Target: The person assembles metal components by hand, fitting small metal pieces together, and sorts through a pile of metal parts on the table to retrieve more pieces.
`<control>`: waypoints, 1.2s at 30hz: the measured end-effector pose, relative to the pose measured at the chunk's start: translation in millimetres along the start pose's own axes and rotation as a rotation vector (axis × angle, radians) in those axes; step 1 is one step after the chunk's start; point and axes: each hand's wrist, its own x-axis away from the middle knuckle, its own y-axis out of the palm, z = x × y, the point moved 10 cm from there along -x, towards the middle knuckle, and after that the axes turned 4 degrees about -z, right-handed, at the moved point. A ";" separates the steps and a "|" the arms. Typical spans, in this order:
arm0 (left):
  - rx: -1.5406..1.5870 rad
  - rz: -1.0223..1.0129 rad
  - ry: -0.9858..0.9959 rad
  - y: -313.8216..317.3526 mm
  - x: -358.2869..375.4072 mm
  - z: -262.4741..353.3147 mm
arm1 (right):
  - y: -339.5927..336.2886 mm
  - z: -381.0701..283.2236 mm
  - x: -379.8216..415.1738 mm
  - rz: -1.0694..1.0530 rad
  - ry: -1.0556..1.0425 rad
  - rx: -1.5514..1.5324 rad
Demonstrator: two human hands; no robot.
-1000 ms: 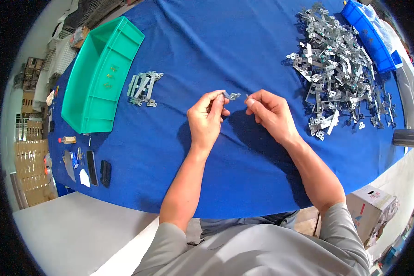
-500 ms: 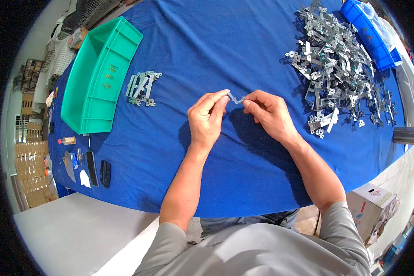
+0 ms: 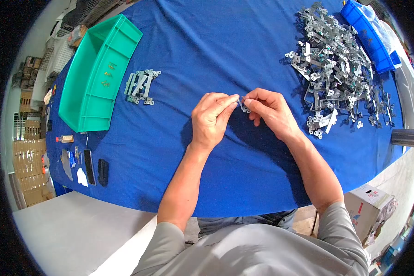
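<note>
Near the middle of the blue cloth, a small metal bracket [image 3: 244, 106] shows between my two hands, partly hidden by the fingers. My right hand [image 3: 270, 112] pinches it between thumb and forefinger. My left hand [image 3: 212, 118] is closed in a pinch close beside it, fingertips near the bracket's upper end; what those tips hold is too small to make out. To the left lies a small group of metal brackets [image 3: 140, 86]. A large heap of similar metal parts [image 3: 333, 64] covers the right side of the cloth.
A green bin [image 3: 99, 76] stands at the left and a blue crate [image 3: 370, 39] at the far right. A small bottle [image 3: 65, 139], a dark phone-like slab [image 3: 89, 166] and a black case [image 3: 103, 172] lie lower left. A cardboard box [image 3: 368, 207] is below the table's right edge.
My left hand has moved slightly right, closer to my right hand. The bracket has turned and now shows less between the fingers. The camera view has shifted a little.
</note>
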 end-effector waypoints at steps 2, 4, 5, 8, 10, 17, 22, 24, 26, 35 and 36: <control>-0.010 -0.008 0.012 0.1 -1.4 3.5 | -2.1 -0.6 0.4 0.020 -0.001 0.011; -0.013 -0.004 0.033 1.5 -1.8 4.7 | -8.0 1.9 0.2 0.070 -0.039 -0.087; -0.015 -0.002 0.043 2.0 -1.5 4.9 | -10.6 2.2 0.1 0.095 -0.058 -0.136; 0.009 0.030 -0.155 -0.3 5.0 -20.3 | -15.3 -0.5 0.6 0.155 -0.065 -0.242; 0.196 0.088 -0.377 -1.2 13.0 -44.4 | -7.6 -2.4 0.5 0.105 -0.065 -0.103; 0.291 0.103 -0.474 1.5 18.1 -53.1 | 1.1 -6.6 3.6 0.060 -0.076 0.167; 0.212 0.082 -0.396 -2.3 12.6 -43.6 | -0.9 -3.3 2.1 0.085 -0.087 0.199; 0.168 0.079 -0.329 -5.3 8.8 -36.4 | -1.3 -7.5 3.6 0.110 -0.097 0.208; 0.096 0.103 -0.191 -9.5 3.6 -25.0 | -0.7 -9.3 4.0 0.102 -0.071 0.233; 0.024 0.095 -0.076 -9.1 1.4 -7.8 | -2.0 -1.1 0.4 0.080 -0.058 0.037; 0.017 0.092 -0.072 -8.6 1.0 -7.0 | -2.7 -1.8 0.2 0.079 -0.056 -0.021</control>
